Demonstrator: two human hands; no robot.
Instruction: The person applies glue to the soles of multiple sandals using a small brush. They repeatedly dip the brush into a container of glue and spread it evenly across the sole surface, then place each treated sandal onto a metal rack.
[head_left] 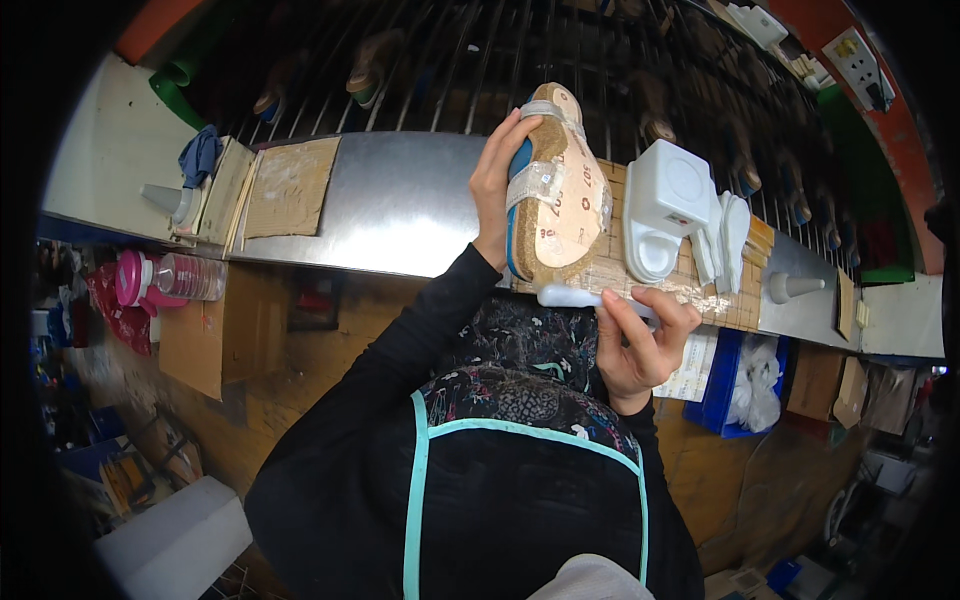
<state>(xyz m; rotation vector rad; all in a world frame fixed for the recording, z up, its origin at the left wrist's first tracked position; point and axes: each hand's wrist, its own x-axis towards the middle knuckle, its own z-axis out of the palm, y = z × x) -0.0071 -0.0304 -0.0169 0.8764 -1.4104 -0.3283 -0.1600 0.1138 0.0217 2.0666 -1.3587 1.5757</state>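
A half-made sandal (572,205), bottom up on a blue last, stands tilted in front of me. Its sole is tan with a cork edge, and pale straps wrap around it. My left hand (492,185) is closed around its left side, fingers near the toe end. Just below the heel end, my right hand (642,345) pinches a white-headed brush (570,296). The brush head is close to the cork; whether it touches I cannot tell. To the right of the sandal, a white plastic container (672,190) stands on a board.
White sole-shaped pieces (735,235) lie beside the container. The metal bench (400,200) carries a cardboard sheet (292,188) at left and a white cone (795,287) at right. Behind it runs a rod rack (440,75) with several lasted shoes. A blue bin (728,390) stands below right.
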